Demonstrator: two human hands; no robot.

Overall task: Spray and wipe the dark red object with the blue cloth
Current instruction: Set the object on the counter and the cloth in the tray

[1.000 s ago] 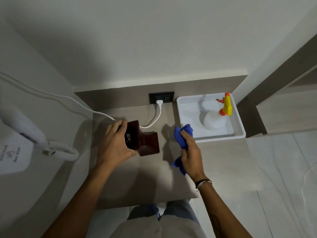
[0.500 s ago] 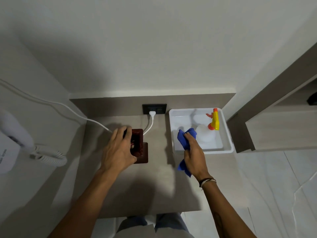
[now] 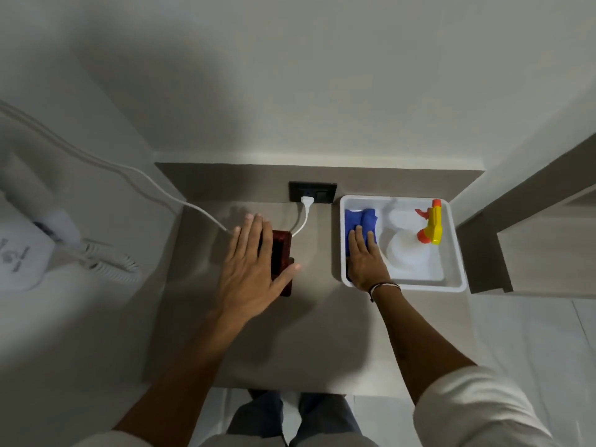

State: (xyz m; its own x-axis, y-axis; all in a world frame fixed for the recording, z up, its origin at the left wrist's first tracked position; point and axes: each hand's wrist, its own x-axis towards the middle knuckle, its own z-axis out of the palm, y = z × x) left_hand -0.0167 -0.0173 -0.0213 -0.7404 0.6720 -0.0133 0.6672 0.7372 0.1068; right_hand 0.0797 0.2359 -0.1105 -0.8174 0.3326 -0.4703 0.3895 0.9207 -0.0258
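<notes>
The dark red object (image 3: 283, 250) stands on the grey-brown counter (image 3: 306, 333), left of centre, mostly covered by my left hand (image 3: 250, 272). That hand lies flat over it with the fingers spread, not gripping. The blue cloth (image 3: 361, 219) lies bunched in the left part of the white tray (image 3: 419, 286). My right hand (image 3: 364, 262) rests flat on the cloth's near end with the fingers stretched out. A clear spray bottle (image 3: 408, 253) with a yellow and orange trigger head (image 3: 432, 227) lies in the same tray, to the right of the cloth.
A black wall socket (image 3: 312, 192) holds a white plug (image 3: 306, 201), whose cable runs past the dark red object. A white wall hair dryer (image 3: 19, 253) with a coiled cord (image 3: 106, 262) hangs at left. A wooden unit (image 3: 532, 237) borders the tray on the right.
My right hand carried the blue cloth into the tray and flattened on it. My left hand set the dark red object down on the counter and opened over it.
</notes>
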